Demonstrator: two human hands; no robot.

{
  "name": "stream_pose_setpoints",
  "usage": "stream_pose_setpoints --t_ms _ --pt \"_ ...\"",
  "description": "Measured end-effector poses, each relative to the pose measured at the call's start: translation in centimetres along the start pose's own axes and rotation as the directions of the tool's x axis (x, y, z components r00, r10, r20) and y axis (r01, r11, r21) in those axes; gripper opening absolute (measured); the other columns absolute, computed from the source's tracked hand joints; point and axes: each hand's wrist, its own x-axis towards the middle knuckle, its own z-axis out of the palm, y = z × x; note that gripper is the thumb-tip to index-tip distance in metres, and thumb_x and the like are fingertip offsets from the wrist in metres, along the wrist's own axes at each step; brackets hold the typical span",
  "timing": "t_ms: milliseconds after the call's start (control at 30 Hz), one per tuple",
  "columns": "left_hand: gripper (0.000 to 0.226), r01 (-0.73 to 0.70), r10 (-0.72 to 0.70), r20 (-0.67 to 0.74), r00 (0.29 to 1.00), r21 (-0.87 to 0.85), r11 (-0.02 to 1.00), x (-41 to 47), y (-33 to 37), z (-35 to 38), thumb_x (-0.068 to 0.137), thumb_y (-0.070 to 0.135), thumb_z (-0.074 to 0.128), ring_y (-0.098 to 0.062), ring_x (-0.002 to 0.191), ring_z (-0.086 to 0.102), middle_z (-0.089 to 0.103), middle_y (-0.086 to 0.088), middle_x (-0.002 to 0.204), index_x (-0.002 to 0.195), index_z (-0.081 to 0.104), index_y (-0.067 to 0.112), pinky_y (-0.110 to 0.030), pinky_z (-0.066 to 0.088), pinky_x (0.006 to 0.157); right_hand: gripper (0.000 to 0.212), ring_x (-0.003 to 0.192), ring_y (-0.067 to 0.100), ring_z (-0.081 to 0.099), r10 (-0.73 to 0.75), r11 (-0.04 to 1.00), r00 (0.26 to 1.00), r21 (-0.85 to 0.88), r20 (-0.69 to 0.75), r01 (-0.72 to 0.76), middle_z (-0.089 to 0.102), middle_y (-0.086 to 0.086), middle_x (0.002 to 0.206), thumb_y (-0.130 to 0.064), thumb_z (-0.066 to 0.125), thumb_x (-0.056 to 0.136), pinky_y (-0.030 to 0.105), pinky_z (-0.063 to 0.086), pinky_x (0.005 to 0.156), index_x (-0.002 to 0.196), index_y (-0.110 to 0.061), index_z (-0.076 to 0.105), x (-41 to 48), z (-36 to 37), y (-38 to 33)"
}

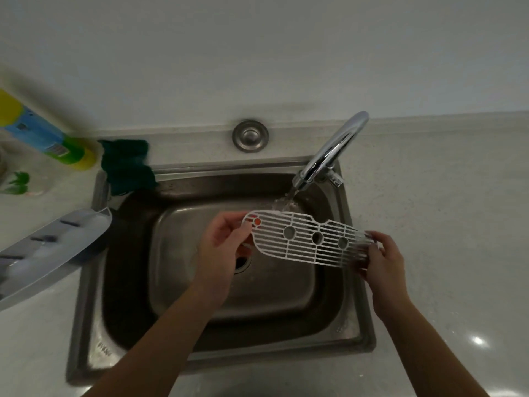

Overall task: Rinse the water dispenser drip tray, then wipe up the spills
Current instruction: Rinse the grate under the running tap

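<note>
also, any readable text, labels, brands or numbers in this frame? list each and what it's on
Nothing can be read.
Yellow bottle: the blue label has print and what looks like a barcode patch, too blurred to read.
Sink: a small stamped mark on the front-left rim, too small and blurred to read.
White grate: a red dot at the left end, no lettering visible.

My feed looks dim and greyish. A small bright glare spot sits on the desk (478,340) at lower right, and highlights run along the chrome faucet (333,151). The sink (355,310) basin lies in shadow. The bottle (43,133) at left is blurred, and edges bow with wide-angle distortion.
</note>
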Motion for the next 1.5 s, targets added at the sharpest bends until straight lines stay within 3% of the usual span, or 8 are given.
stream_pose_setpoints --t_ms 300,400,533,700,867,1000,1300,1500 --pt "0.017 0.27 -0.254 -0.212 0.944 0.047 0.962 -2.0 -4.3 -6.0 0.099 0.006 0.064 -0.022 0.084 0.079 0.08 -0.01 0.102 0.107 0.07 0.02 -0.025 0.06 0.061 0.031 0.091 0.009 0.071 -0.297 0.95 0.939 -0.046 0.173 0.309 0.07 -0.008 0.104 -0.02 0.046 0.107 0.037 0.06 0.081 0.107 -0.043 0.066 1.4 5.6 -8.6" --pt "0.018 0.321 -0.276 -0.236 0.932 0.178 0.93 -1.1 -4.5 -7.9 0.096 0.009 0.07 -0.023 0.095 0.076 0.077 -0.011 0.108 0.111 0.068 0.019 -0.032 0.061 0.07 0.031 0.091 0.004 0.07 -0.375 0.905 0.889 -0.102 0.262 0.412 0.069 -0.008 0.106 -0.017 0.048 0.106 0.03 0.058 0.083 0.107 -0.043 0.065 0.6 7.3 -10.1" --pt "0.047 0.127 -0.044 -0.164 0.985 0.535 0.835 0.6 -2.1 -9.1 0.094 0.013 0.073 -0.006 0.116 0.061 0.062 0.009 0.127 0.137 0.058 0.023 -0.028 0.052 0.096 0.025 0.089 -0.003 0.065 -0.46 0.828 0.82 -0.17 0.339 0.535 0.067 -0.022 0.097 -0.014 0.052 0.104 0.013 0.054 0.075 0.118 -0.031 0.066 -0.7 8.9 -9.8" --pt "0.045 -0.168 -0.027 0.305 0.952 0.594 0.787 4.2 1.1 -3.9 0.094 0.031 0.072 0.006 0.112 0.062 0.065 0.023 0.121 0.137 0.058 0.034 -0.02 0.053 0.095 0.03 0.084 0.007 0.068 -0.414 0.843 0.782 -0.127 0.466 0.523 0.068 -0.016 0.097 -0.012 0.053 0.104 0.016 0.055 0.068 0.126 -0.03 0.061 -2.3 10.7 -8.2" --pt "0.018 -0.296 0.016 0.455 0.89 0.553 0.779 7.4 1.6 0.5 0.089 0.02 0.076 0.005 0.084 0.067 0.072 0.02 0.088 0.101 0.071 0.033 -0.008 0.046 0.072 0.029 0.089 0.0 0.072 -0.398 0.864 0.836 -0.154 0.378 0.48 0.072 -0.022 0.102 -0.019 0.063 0.099 0.016 0.059 0.072 0.117 -0.041 0.059 -1.6 9.8 -8.2" --pt "0.022 -0.286 0.07 0.38 0.922 0.548 0.786 8.2 1.4 0.6 0.091 0.021 0.075 0.005 0.076 0.064 0.068 0.026 0.081 0.086 0.064 0.039 -0.009 0.043 0.068 0.023 0.094 0.008 0.074 -0.255 0.94 0.935 -0.162 0.245 0.299 0.074 -0.008 0.105 -0.018 0.06 0.1 0.04 0.063 0.088 0.118 -0.032 0.064 0.7 7.8 -6.9" --pt "0.023 -0.022 0.027 -0.055 0.998 0.09 0.996 4.8 0.7 -2.1 0.102 0.017 0.061 -0.017 0.101 0.077 0.078 0.005 0.112 0.117 0.067 0.034 -0.03 0.064 0.078 0.042 0.118 0.022 0.064 -0.165 0.929 0.96 -0.29 0.227 0.228 0.067 0.002 0.133 -0.013 0.05 0.1 0.052 0.052 0.106 0.139 -0.024 0.061 4.3 8.1 -7.1" --pt "0.027 0.164 -0.262 -0.24 0.935 -0.362 0.918 2.3 0.0 -4.3 0.104 0.008 0.055 -0.037 0.11 0.074 0.076 -0.014 0.122 0.129 0.064 0.013 -0.049 0.064 0.084 0.033 0.113 0.022 0.066 -0.286 0.923 0.954 -0.243 0.087 0.298 0.073 0.003 0.121 -0.011 0.055 0.096 0.043 0.051 0.104 0.124 -0.019 0.071 6.3 8.0 -10.4"
